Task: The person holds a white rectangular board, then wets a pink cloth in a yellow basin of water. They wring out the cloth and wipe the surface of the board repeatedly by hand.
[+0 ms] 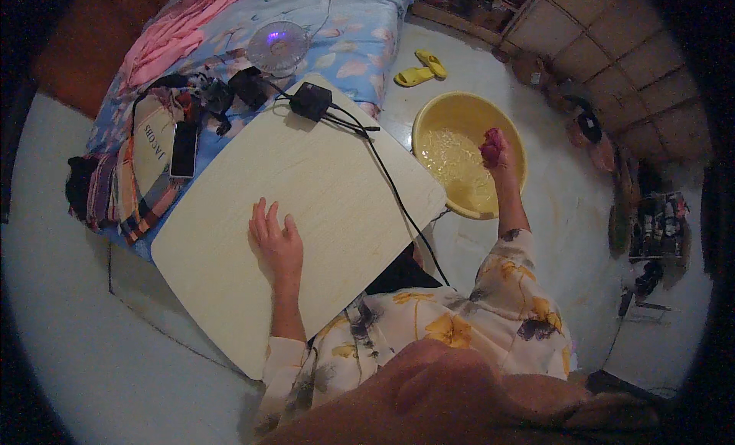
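Observation:
My right hand is closed around a crumpled dark pink cloth, held over the right part of a yellow plastic basin with water in it. My left hand hovers over or rests on the cream tabletop, its fingers apart and nothing in it; whether it touches the surface cannot be told. Near the table's far corner lies a black power adapter, and its black cable runs over the tabletop towards my lap.
A bed with a blue floral sheet adjoins the table, bearing a small round fan, a phone, folded clothes and a pink cloth. Yellow slippers lie on the floor beyond the basin. A wooden cabinet stands at the right.

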`<state>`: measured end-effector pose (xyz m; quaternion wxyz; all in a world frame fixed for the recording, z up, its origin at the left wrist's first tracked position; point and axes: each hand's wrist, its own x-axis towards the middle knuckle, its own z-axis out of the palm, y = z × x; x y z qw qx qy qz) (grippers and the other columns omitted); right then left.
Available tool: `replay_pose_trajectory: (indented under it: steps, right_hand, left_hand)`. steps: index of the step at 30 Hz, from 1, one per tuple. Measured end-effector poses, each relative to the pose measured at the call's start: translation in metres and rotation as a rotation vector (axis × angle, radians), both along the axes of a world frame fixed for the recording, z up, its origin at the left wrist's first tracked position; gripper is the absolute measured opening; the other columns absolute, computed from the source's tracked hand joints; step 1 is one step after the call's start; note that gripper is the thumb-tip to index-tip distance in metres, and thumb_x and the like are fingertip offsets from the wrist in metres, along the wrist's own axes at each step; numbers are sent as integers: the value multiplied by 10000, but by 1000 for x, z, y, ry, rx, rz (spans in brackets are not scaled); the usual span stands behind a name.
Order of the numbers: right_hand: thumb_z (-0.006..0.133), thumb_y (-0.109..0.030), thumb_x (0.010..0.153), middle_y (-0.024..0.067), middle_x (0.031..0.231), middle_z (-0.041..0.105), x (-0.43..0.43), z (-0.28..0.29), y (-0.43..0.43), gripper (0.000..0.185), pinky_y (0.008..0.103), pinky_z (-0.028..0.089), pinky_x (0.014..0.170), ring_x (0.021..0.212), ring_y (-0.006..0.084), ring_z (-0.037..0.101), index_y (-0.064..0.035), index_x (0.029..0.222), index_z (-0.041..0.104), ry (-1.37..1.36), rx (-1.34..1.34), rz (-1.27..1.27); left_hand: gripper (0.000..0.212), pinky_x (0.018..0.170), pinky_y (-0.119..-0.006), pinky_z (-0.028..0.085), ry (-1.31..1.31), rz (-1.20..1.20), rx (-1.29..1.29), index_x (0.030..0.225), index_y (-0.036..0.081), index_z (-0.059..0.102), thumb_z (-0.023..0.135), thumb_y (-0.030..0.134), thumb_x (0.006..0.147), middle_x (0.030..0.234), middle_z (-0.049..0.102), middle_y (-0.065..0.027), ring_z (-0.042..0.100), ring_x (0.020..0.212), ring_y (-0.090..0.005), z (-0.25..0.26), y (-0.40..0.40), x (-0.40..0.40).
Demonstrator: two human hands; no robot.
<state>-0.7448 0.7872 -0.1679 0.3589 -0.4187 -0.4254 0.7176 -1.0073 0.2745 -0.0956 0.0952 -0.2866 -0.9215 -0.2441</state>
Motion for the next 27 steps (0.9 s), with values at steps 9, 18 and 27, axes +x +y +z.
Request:
replay_pose_trajectory:
  steps: [9, 18, 27]
  right_hand:
    - [478, -527, 1016, 36, 723, 636, 1, 9, -7, 437, 325, 409, 381, 555, 215, 646, -123, 1013, 644, -107, -36, -42]
    - [563, -353, 1035, 103, 1238, 687, -34, 60, -69, 378, 309, 577, 741, 1018, 198, 695, -67, 1274, 622, 46, 239, 31]
    - [556, -81, 1029, 189, 1272, 673, -28, 65, -86, 363, 377, 517, 1007, 1155, 254, 661, 46, 1369, 561, -280, 1163, 70]
  left_hand:
    - [370, 1141, -452, 388, -338, -696, 595, 1287, 3, 588, 664, 95, 938, 1408, 556, -206, 496, 1358, -378, 65, 160, 52]
    - [849, 1133, -436, 394, -1430, -649, 532, 1506, 35, 396, 559, 659, 954, 1462, 493, -209, 499, 1336, -350, 0, 365, 99]
    - [434, 805, -373, 556, -2203, -541, 791, 1350, 219, 562, 439, 497, 1041, 1270, 642, -20, 636, 1078, -184, -54, 407, 154]
